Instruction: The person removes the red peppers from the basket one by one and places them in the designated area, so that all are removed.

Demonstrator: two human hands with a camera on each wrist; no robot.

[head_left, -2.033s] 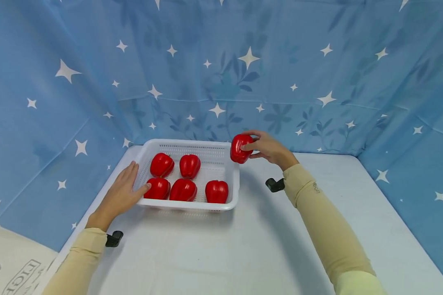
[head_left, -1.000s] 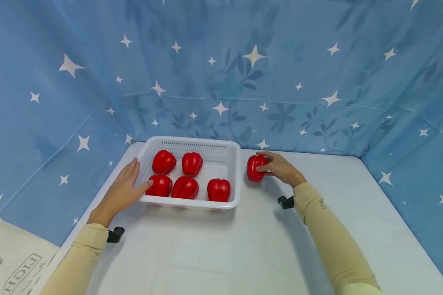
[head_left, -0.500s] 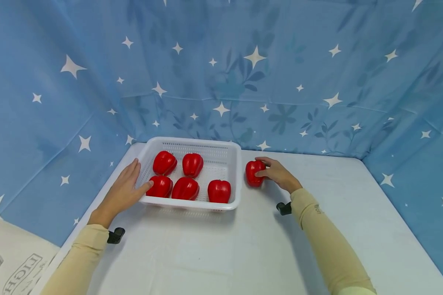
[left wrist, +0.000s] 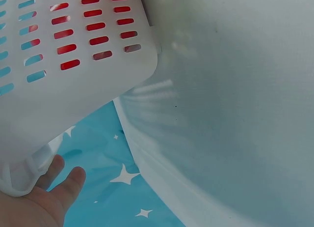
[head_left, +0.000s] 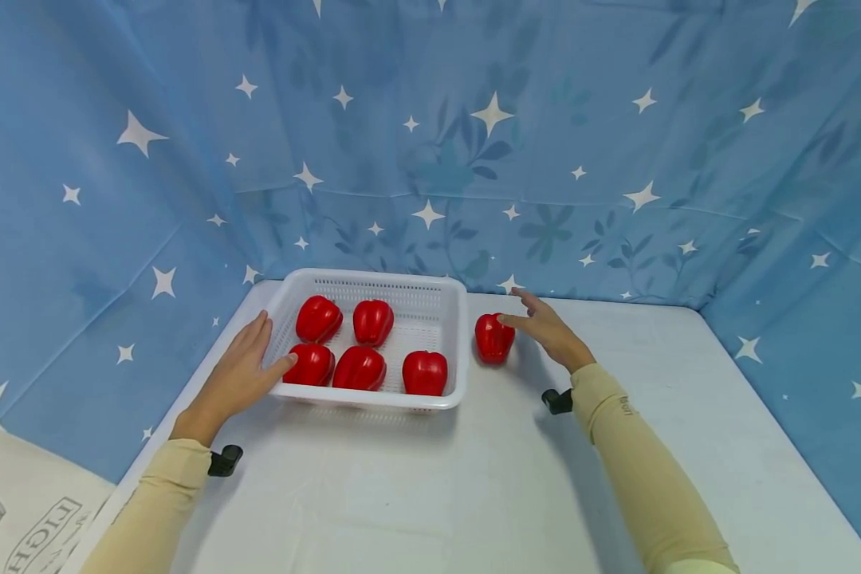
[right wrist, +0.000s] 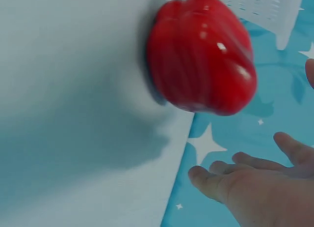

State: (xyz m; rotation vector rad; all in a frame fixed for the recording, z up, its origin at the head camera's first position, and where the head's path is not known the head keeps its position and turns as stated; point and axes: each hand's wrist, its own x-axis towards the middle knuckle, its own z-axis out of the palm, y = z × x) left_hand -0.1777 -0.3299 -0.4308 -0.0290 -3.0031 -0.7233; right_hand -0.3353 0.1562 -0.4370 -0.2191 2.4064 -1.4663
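A white plastic basket (head_left: pixel 373 399) stands on the left part of the table and holds several red bell peppers (head_left: pixel 359 368). My left hand (head_left: pixel 233 379) rests at its left side with straight fingers, the thumb laid over the rim. The left wrist view shows some of its fingers (left wrist: pixel 71 185) beyond the slotted basket wall (left wrist: pixel 88 65). One more red bell pepper (head_left: pixel 493 341) sits on the table just right of the basket. Beside and above it is my right hand (head_left: pixel 551 331), its fingers spread. A gap shows between this hand (right wrist: pixel 265 183) and the pepper (right wrist: pixel 201 55) in the right wrist view.
The table has a white cover (head_left: pixel 416 486). Behind it and at both sides hangs a blue curtain (head_left: pixel 617 143) with white stars. A printed pale cloth (head_left: pixel 29 510) lies at the lower left.
My right hand has carried a bell pepper from above the basket's right rim to the table, set it down and let go, its fingers now lifted off. The left hand stays put.
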